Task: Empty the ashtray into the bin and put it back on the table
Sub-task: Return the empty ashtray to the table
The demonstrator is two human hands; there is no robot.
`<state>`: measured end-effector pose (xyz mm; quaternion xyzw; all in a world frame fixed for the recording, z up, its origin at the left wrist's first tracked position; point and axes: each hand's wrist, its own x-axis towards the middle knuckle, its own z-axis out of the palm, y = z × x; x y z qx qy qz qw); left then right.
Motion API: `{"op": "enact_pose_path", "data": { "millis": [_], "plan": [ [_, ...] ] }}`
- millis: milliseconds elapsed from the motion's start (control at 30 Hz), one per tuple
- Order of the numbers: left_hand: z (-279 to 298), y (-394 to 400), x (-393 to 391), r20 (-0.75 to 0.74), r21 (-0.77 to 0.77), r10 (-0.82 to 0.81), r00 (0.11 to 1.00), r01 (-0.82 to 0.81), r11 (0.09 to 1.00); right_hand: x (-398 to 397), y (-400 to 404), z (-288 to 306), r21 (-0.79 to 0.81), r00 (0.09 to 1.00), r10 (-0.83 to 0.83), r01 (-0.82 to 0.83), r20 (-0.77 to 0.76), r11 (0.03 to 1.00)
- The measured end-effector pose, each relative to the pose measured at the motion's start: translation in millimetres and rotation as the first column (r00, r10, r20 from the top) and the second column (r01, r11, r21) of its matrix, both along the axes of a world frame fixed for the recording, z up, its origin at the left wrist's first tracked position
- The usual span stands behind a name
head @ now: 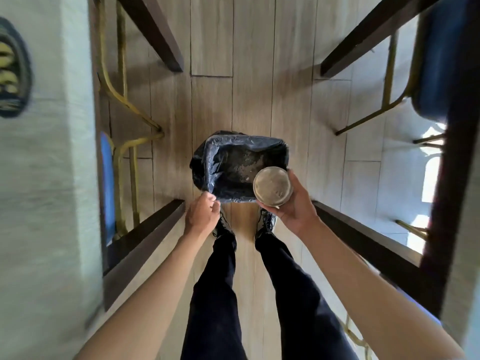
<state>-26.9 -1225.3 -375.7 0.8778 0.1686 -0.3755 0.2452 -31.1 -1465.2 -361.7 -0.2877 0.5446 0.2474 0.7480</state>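
Observation:
A round metal ashtray [272, 186] sits in my right hand [293, 206], held over the near right corner of the bin; I see its flat round face, and cannot tell which side it is. The bin [207, 165] stands on the floor just in front of my feet, lined with a dark plastic bag, with grey ash and scraps at its bottom. My left hand [202, 214] is closed at the bin's near left corner, fingers pinching the edge of the bag.
Tables covered in white cloth [46, 178] flank me on the left and on the right [462, 255], with dark wooden legs [145, 237]. Blue chairs with yellow metal frames [436, 61] stand under them. A dark dish [13, 68] lies on the left table. Wooden plank floor [254, 87] stretches ahead.

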Motion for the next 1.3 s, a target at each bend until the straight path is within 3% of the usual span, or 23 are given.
{"op": "enact_pose_path", "data": {
  "millis": [100,200,400,567,733,800,1000,1067,1200,1300],
  "plan": [
    [64.8,-14.7,-7.4,0.022,-0.091,-0.056,0.998,0.057,0.994,-6.2,-3.0,63.5,-0.152,0.984,0.173,-0.176,-0.029,0.973],
    [128.3,-27.5,-11.6,0.046,-0.178,-0.071,0.996,0.078,0.981,-7.7,-5.9,122.7,-0.329,0.925,0.379,-0.367,-0.029,0.870],
    [242.7,-51.1,-30.8,0.074,-0.418,0.084,0.994,-0.046,0.907,-11.9,-4.9,221.7,-0.356,0.859,0.503,-0.442,0.096,0.823],
    [310.7,-55.5,-47.8,0.393,-0.343,0.047,0.918,0.100,0.934,-15.2,4.9,294.1,-0.453,0.746,0.630,-0.495,0.215,0.741],
    [369.1,-42.9,-75.8,0.604,-0.263,0.039,0.796,0.153,0.953,-30.2,31.8,354.5,-0.532,0.616,0.736,-0.538,0.281,0.654],
    [382.6,-24.9,-92.7,0.663,-0.245,0.052,0.746,0.151,0.958,-40.3,49.6,372.0,-0.553,0.577,0.761,-0.546,0.295,0.629],
    [409.2,16.3,-142.9,0.674,-0.271,0.144,0.725,0.061,0.961,-67.5,95.8,397.0,-0.597,0.473,0.826,-0.581,0.307,0.554],
    [428.1,98.4,-223.2,0.703,-0.291,0.262,0.661,-0.068,0.954,-130.6,190.5,419.0,-0.619,0.305,0.892,-0.643,0.334,0.452],
    [439.8,123.0,-251.6,0.689,-0.344,0.318,0.651,-0.093,0.934,-148.4,221.4,430.5,-0.647,0.248,0.899,-0.627,0.361,0.433],
    [446.1,170.8,-299.4,0.698,-0.342,0.379,0.607,-0.181,0.922,-188.4,273.6,440.1,-0.708,0.065,0.905,-0.601,0.420,0.372]
  ]
}}
